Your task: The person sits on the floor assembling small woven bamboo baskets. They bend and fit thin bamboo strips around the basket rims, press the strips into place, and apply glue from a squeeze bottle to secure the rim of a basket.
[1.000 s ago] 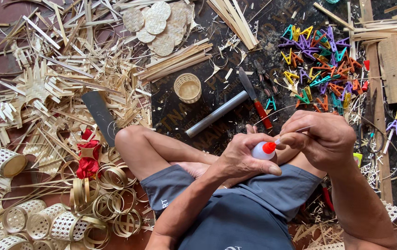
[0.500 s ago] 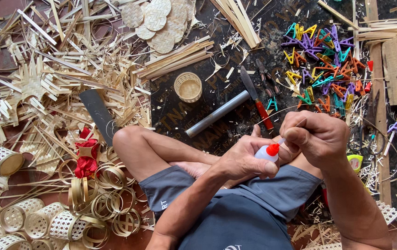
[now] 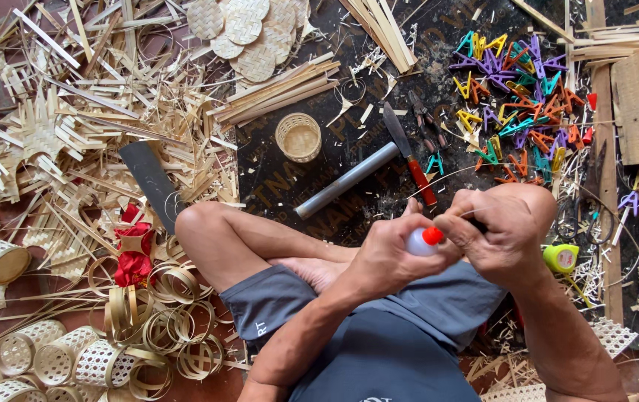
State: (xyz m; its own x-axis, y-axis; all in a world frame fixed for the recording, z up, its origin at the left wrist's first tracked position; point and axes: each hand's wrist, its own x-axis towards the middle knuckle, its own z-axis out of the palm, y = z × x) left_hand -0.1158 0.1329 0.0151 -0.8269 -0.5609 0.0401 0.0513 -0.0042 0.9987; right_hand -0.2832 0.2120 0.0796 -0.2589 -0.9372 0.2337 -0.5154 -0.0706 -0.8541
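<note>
Presently, the items in view are as follows.

Left hand: the left hand (image 3: 386,253) is closed around a small white glue bottle (image 3: 417,243), which it holds above the lap.
Glue bottle: only part of the white body and the red cap (image 3: 432,235) show between the two hands; the cap points toward the right hand.
Right hand: the right hand (image 3: 502,234) is closed, fingertips pinched on a thin bamboo strip (image 3: 438,182) that runs up and to the left from it; the pinch sits just beside the red cap.
Posture: the person sits cross-legged on the floor, the bare knee (image 3: 196,223) to the left, grey shorts (image 3: 379,327) below the hands.
Dark board: a dark board (image 3: 275,171) lies on the floor ahead of the knees.
On the board: a small woven basket (image 3: 298,137), a grey metal tube (image 3: 345,179) and a red-handled knife (image 3: 410,155) beside the tube.
Pegs: a heap of coloured pegs (image 3: 516,97) lies at the upper right, well apart from the hands.
Left side: loose bamboo strips (image 3: 74,119), bamboo rings (image 3: 163,320) and a large dark blade (image 3: 149,179).
Right side: a yellow-green tape measure (image 3: 561,257) near the right forearm.
</note>
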